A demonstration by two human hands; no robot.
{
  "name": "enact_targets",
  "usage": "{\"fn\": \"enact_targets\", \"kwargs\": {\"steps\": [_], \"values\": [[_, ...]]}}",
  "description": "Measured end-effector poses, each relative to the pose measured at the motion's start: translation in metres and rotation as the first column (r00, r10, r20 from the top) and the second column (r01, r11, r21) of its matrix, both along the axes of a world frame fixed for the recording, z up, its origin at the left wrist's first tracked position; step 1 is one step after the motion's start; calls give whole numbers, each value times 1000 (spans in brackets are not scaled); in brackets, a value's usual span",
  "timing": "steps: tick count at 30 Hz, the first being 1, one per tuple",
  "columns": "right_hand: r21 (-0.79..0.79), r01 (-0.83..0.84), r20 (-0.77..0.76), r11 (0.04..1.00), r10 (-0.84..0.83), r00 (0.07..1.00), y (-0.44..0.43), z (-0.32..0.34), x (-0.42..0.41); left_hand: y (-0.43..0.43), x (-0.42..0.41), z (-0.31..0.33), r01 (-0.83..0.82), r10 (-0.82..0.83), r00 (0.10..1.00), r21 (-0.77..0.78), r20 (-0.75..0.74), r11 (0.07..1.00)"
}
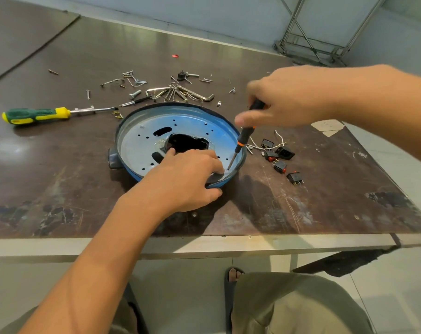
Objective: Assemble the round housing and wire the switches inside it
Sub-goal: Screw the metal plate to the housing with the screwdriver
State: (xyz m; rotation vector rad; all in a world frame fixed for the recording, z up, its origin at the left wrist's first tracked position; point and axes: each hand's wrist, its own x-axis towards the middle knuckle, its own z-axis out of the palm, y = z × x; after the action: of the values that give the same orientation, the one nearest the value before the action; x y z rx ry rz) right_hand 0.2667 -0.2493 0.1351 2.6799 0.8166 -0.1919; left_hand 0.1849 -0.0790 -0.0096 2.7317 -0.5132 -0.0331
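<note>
1x round blue housing (219,121), open side up, mid-table on the worn dark brown tabletop (60,165). 1x silver perforated metal plate (142,145) is seated inside it. The plate has 1 large ragged central opening (185,142), 2 oblong slots and many small holes. 1 dark grey lug (114,160) sticks out of the housing's left wall.

The left hand (180,179) grips the near-right rim, thumb outside on the wall and fingers curled over onto the plate. Its index tip is just beside 1 screw (228,169). The right hand (294,97) has its fingers wrapped round the handle of 1 slim black screwdriver with orange rings (243,138). The shaft is tilted, tip on that screw near the rim.

Right of the housing, close by: 5 small black switch parts (280,167), 3 showing red. Thin white wires (279,137) loop among them.

Left: 1 green-and-yellow-handled flat screwdriver (36,115) lying flat, blade toward the housing. Behind the housing: a loose pile of hex keys and screws (180,92), too tangled to count. Further back, 1 small red scrap (175,55). Near the table's right edge, 1 torn pale patch (326,126). 1 metal frame (313,42) stands on the floor beyond the table.
</note>
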Motion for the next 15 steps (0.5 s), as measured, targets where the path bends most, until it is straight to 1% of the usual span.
{"fn": "enact_targets", "kwargs": {"steps": [1,3,4,5,7,8,9,10,11,13,14,15], "values": [[6,10,-85,1000,-9,996,-1,2,-2,0,0,0,-2,2,1000,1,0,1000],[108,37,-281,993,-5,960,-3,7,-7,0,0,1,-3,3,1000,3,-7,1000],[143,12,-294,990,31,955,-2,8,-10,0,0,1,-2,2,1000,3,-12,1000],[155,-41,-237,987,78,969,0,7,-12,0,0,1,-3,3,1000,5,-13,1000],[80,-149,29,986,147,989,5,-2,-11,0,-1,2,-6,6,1000,8,-12,1000],[39,-160,143,986,153,978,8,-5,-11,0,-1,2,-6,6,1000,9,-11,1000],[27,-146,182,989,138,973,10,-6,-11,0,-1,2,-4,5,1000,10,-12,1000],[35,-110,121,993,105,987,11,-5,-11,0,-1,3,-2,3,1000,12,-13,1000],[65,-62,-7,996,63,998,10,-2,-11,0,-1,3,-1,2,1000,14,-14,1000],[89,24,-238,996,-3,971,8,7,-12,0,-1,3,0,1,1000,14,-16,1000],[81,36,-273,996,-13,962,7,10,-14,0,-1,3,-1,1,1000,14,-16,1000],[71,24,-232,997,-7,973,7,9,-15,0,-1,3,-2,3,1000,15,-17,1000]]}}
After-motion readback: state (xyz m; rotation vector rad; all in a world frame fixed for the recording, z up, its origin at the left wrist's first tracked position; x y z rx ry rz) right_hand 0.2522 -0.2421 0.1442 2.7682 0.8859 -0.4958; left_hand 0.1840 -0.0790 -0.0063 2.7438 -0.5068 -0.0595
